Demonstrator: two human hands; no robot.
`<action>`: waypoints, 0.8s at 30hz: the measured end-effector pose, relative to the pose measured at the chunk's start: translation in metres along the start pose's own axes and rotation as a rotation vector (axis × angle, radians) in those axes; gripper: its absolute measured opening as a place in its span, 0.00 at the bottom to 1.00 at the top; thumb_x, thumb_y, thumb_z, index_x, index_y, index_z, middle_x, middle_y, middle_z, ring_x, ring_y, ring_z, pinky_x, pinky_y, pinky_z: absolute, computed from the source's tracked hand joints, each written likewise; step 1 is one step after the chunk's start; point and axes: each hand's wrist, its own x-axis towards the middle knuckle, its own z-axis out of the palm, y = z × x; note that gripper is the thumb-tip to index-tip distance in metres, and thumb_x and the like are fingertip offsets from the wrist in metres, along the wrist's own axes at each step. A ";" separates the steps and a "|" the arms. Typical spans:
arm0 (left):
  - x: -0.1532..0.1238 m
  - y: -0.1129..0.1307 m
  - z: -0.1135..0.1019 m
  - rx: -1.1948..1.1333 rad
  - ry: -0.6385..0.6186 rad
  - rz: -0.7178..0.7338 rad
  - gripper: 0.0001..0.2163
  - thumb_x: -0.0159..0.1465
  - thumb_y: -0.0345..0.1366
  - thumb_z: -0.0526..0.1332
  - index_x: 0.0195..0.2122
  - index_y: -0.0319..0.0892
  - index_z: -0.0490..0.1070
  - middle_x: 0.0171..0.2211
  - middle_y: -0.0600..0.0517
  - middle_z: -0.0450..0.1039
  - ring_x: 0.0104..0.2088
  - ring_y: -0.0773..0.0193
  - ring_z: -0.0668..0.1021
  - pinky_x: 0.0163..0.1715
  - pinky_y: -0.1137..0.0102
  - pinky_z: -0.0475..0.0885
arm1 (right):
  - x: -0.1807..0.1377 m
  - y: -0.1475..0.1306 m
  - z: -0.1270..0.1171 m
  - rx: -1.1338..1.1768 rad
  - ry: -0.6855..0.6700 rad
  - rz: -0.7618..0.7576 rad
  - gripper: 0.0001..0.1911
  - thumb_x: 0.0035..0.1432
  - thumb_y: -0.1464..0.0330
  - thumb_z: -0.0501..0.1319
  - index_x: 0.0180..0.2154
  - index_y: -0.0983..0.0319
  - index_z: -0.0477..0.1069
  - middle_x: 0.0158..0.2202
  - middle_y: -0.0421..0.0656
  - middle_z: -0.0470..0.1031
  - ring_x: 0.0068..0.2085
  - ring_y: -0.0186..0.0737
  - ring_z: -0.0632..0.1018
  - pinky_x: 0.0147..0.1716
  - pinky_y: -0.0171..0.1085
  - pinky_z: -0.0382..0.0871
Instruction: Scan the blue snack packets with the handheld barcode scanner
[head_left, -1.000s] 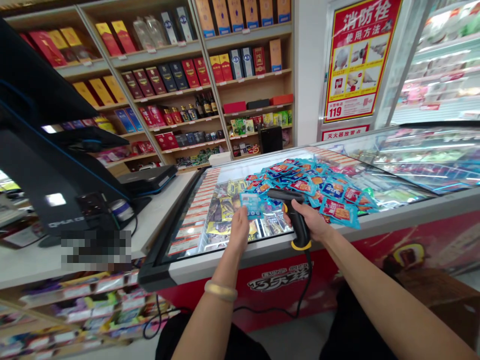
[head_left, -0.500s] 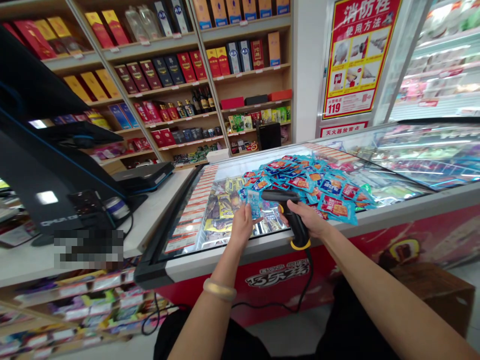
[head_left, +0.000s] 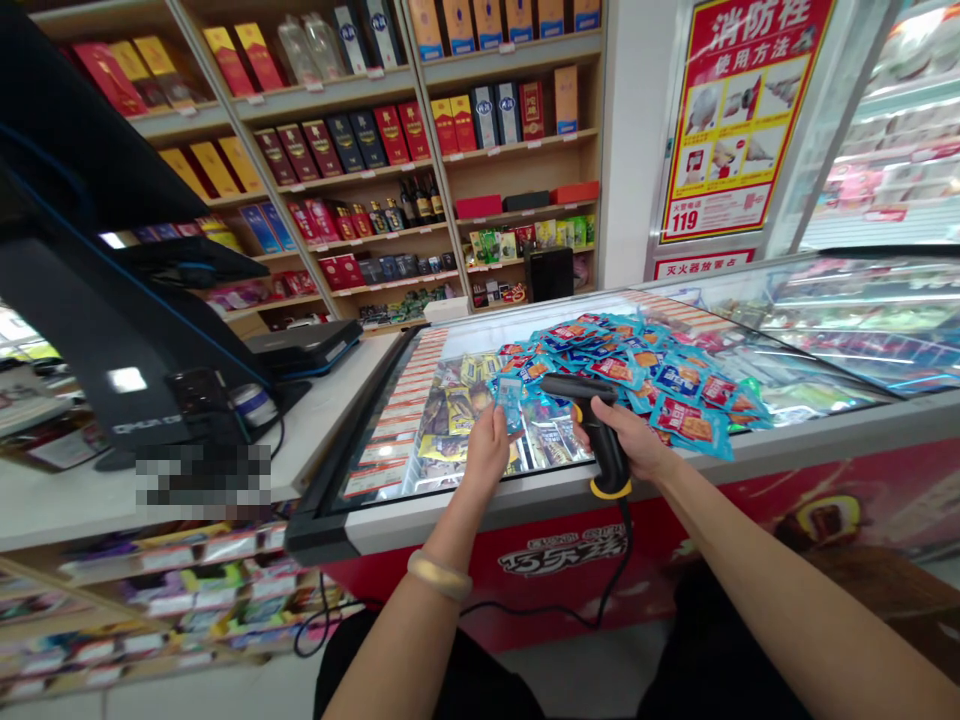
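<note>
My left hand [head_left: 491, 443] pinches a small blue snack packet [head_left: 510, 396] and holds it up over the glass lid of a chest freezer [head_left: 465, 500]. My right hand [head_left: 626, 440] grips a black barcode scanner [head_left: 592, 425] with a yellow base, its head pointing left at the packet. A heap of several blue and red snack packets [head_left: 637, 370] lies on the glass just behind and right of the scanner. A bracelet sits on my left wrist.
A black point-of-sale terminal [head_left: 97, 290] stands on the white counter [head_left: 322, 410] at left. Shelves of boxed goods and bottles [head_left: 375, 140] fill the back wall. A red fire-hydrant poster [head_left: 739, 120] hangs at right beside a refrigerated display. The scanner cable [head_left: 525, 610] hangs down the freezer front.
My left hand put down one packet onto the glass and now holds a blue packet up in front of the scanner. The right hand stays on the scanner.
</note>
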 end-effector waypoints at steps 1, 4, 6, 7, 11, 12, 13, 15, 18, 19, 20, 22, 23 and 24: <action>0.001 0.001 -0.009 0.060 0.025 0.019 0.21 0.66 0.51 0.49 0.44 0.39 0.71 0.31 0.50 0.71 0.33 0.63 0.76 0.38 0.61 0.80 | 0.001 0.000 0.003 0.001 0.003 0.003 0.24 0.47 0.47 0.65 0.30 0.61 0.68 0.21 0.41 0.69 0.22 0.34 0.67 0.21 0.33 0.60; 0.006 0.006 -0.052 0.377 0.129 0.083 0.21 0.68 0.45 0.47 0.52 0.39 0.70 0.39 0.44 0.76 0.42 0.55 0.78 0.44 0.59 0.76 | 0.007 0.002 0.020 0.047 -0.037 -0.002 0.23 0.48 0.48 0.65 0.30 0.61 0.69 0.20 0.40 0.69 0.22 0.34 0.67 0.21 0.33 0.61; 0.009 0.008 -0.086 0.650 0.173 0.085 0.21 0.68 0.40 0.46 0.55 0.37 0.68 0.44 0.41 0.76 0.46 0.51 0.78 0.48 0.57 0.73 | 0.016 0.006 0.039 0.117 -0.079 0.022 0.22 0.49 0.48 0.64 0.30 0.61 0.68 0.20 0.40 0.69 0.22 0.33 0.68 0.21 0.32 0.62; 0.010 0.008 -0.104 0.755 0.199 0.065 0.21 0.67 0.38 0.45 0.57 0.36 0.66 0.47 0.40 0.76 0.47 0.49 0.78 0.49 0.55 0.72 | 0.022 0.010 0.050 0.159 -0.093 0.057 0.21 0.51 0.49 0.64 0.29 0.62 0.68 0.20 0.40 0.69 0.22 0.33 0.68 0.21 0.32 0.62; 0.012 -0.001 -0.160 1.058 0.215 -0.020 0.22 0.68 0.35 0.43 0.60 0.34 0.62 0.55 0.38 0.71 0.54 0.50 0.75 0.54 0.57 0.68 | 0.045 0.025 0.094 0.282 -0.095 0.272 0.20 0.60 0.52 0.57 0.29 0.62 0.68 0.19 0.40 0.69 0.20 0.32 0.68 0.20 0.30 0.64; 0.011 -0.005 -0.169 1.107 0.211 -0.035 0.22 0.67 0.34 0.43 0.60 0.33 0.62 0.56 0.37 0.69 0.56 0.50 0.73 0.56 0.57 0.66 | 0.050 0.028 0.104 0.307 -0.092 0.314 0.20 0.62 0.53 0.55 0.29 0.63 0.68 0.18 0.40 0.68 0.19 0.31 0.68 0.20 0.29 0.64; 0.010 -0.010 -0.175 1.149 0.206 -0.049 0.22 0.67 0.33 0.44 0.60 0.31 0.62 0.58 0.35 0.67 0.58 0.50 0.71 0.58 0.58 0.64 | 0.053 0.031 0.112 0.327 -0.091 0.346 0.21 0.63 0.53 0.54 0.28 0.63 0.68 0.18 0.40 0.68 0.19 0.31 0.68 0.19 0.29 0.64; 0.006 -0.018 -0.182 1.226 0.178 -0.079 0.22 0.66 0.31 0.45 0.59 0.28 0.63 0.59 0.32 0.64 0.61 0.49 0.67 0.60 0.57 0.61 | 0.057 0.035 0.124 0.354 -0.090 0.396 0.21 0.64 0.54 0.53 0.28 0.63 0.68 0.17 0.39 0.68 0.18 0.30 0.67 0.18 0.28 0.64; 0.001 -0.027 -0.182 1.344 0.149 -0.182 0.22 0.66 0.34 0.45 0.59 0.32 0.63 0.63 0.33 0.59 0.64 0.46 0.62 0.61 0.48 0.57 | 0.059 0.039 0.132 0.354 -0.067 0.447 0.22 0.64 0.53 0.53 0.28 0.63 0.68 0.17 0.40 0.68 0.17 0.30 0.67 0.16 0.28 0.63; 0.000 -0.028 -0.180 1.368 0.145 -0.218 0.22 0.67 0.35 0.45 0.59 0.36 0.63 0.64 0.36 0.58 0.64 0.45 0.61 0.60 0.43 0.56 | 0.058 0.039 0.133 0.349 -0.056 0.454 0.21 0.64 0.53 0.53 0.28 0.63 0.68 0.17 0.40 0.68 0.17 0.30 0.68 0.15 0.28 0.62; -0.001 -0.028 -0.178 1.378 0.148 -0.244 0.22 0.67 0.36 0.45 0.60 0.39 0.64 0.65 0.38 0.57 0.65 0.45 0.60 0.58 0.39 0.55 | 0.058 0.040 0.133 0.346 -0.049 0.458 0.21 0.64 0.54 0.54 0.28 0.63 0.68 0.17 0.39 0.68 0.16 0.30 0.67 0.15 0.28 0.62; -0.002 -0.027 -0.176 1.392 0.142 -0.261 0.21 0.68 0.37 0.45 0.60 0.43 0.64 0.65 0.41 0.57 0.65 0.46 0.60 0.58 0.37 0.54 | 0.057 0.041 0.134 0.344 -0.051 0.454 0.21 0.64 0.54 0.53 0.28 0.63 0.68 0.16 0.39 0.68 0.16 0.30 0.67 0.15 0.28 0.62; -0.002 -0.025 -0.176 1.402 0.127 -0.254 0.22 0.68 0.37 0.45 0.60 0.42 0.63 0.65 0.41 0.57 0.65 0.47 0.60 0.59 0.39 0.54 | 0.057 0.041 0.135 0.340 -0.055 0.449 0.21 0.64 0.54 0.53 0.28 0.64 0.68 0.16 0.39 0.68 0.16 0.30 0.67 0.15 0.28 0.62; -0.001 -0.024 -0.176 1.409 0.115 -0.243 0.22 0.68 0.36 0.45 0.61 0.41 0.62 0.65 0.41 0.57 0.65 0.48 0.60 0.61 0.42 0.53 | 0.057 0.042 0.135 0.332 -0.058 0.445 0.21 0.64 0.54 0.53 0.28 0.64 0.68 0.16 0.39 0.68 0.16 0.30 0.67 0.16 0.28 0.62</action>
